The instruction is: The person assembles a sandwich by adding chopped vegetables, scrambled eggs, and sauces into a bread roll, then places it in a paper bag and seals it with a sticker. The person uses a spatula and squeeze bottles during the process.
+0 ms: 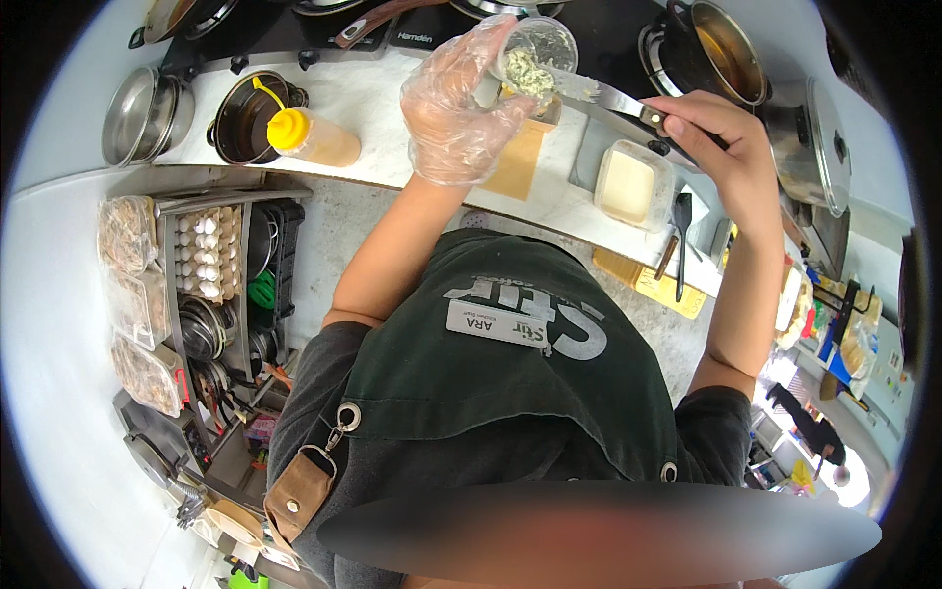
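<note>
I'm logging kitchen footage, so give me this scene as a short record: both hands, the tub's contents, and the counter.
Left hand: in a plastic glove, holding a clear tub
Right hand: bare, holding a flat-bladed knife
Tub contents: pale, green-flecked spread
Knife: spread on its blade
Counter: yellow-capped squeeze bottle, dark pot, rectangular container with cream-coloured contents

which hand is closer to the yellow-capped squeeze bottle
Left: the gloved left hand is to the right of the yellow-capped squeeze bottle, apart from it; the right hand is much farther right.
</note>
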Demonstrator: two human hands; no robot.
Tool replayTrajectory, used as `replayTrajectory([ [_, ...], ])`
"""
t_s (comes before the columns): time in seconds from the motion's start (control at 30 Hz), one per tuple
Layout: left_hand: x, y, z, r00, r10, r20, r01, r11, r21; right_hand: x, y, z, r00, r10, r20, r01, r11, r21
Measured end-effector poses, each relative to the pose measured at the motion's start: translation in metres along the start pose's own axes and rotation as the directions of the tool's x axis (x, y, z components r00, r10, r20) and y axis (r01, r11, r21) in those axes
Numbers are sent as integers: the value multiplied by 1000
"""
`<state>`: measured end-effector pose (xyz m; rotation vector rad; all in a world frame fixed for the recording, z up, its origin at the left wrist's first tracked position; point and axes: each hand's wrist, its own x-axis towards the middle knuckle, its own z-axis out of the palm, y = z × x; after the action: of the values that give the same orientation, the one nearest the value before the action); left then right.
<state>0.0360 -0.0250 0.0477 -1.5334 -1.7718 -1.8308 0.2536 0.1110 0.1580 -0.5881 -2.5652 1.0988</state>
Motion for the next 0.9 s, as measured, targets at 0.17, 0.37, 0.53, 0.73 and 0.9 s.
replayTrajectory([
  [0.17,-6,-7,2,985,-173,24,174,975,-140,-8,19,16,941,303,152,-339,831,440],
  [0.37,-14,-5,6,978,-205,26,207,963,-175,-14,25,13,925,377,55,-338,744,576],
  [0.53,-15,-4,1,995,-100,-4,98,982,-164,-16,9,7,966,218,-138,-193,966,172],
  [0.73,-13,-4,-5,998,37,49,-34,997,-73,-24,-33,17,984,-24,-175,-47,921,-387],
  [0.9,-12,-7,-6,994,75,81,-69,995,-75,-13,-13,13,987,-135,-84,104,946,-307],
])
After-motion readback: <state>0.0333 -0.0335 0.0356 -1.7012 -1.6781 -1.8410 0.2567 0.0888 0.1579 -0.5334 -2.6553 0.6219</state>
